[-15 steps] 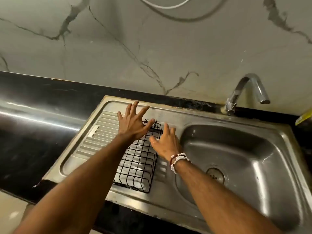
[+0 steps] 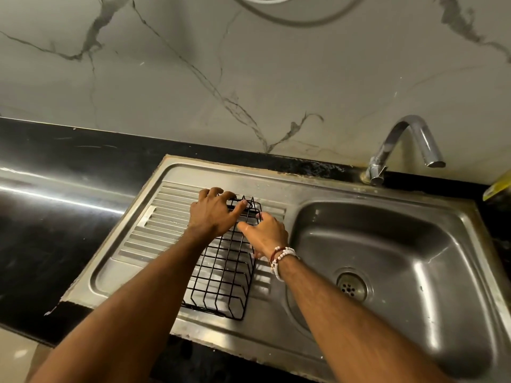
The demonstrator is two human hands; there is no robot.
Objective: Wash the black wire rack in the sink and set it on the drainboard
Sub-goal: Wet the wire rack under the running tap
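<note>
Near edge: black wire rack (image 2: 221,277) lies flat on the ribbed drainboard (image 2: 154,228), outside the sink basin (image 2: 414,244); left hand (image 2: 213,214) and right hand (image 2: 266,234) curl round its far-end wires; faucet (image 2: 406,139) beyond runs dry, so whether it has been washed cannot be told.

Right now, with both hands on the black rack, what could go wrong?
1. The left hand and right hand grip only the far end of the black wire rack, so if lifted its near end may swing and hit the drainboard.
2. Its right side lies near the sink basin; a push could tip it in.
</note>
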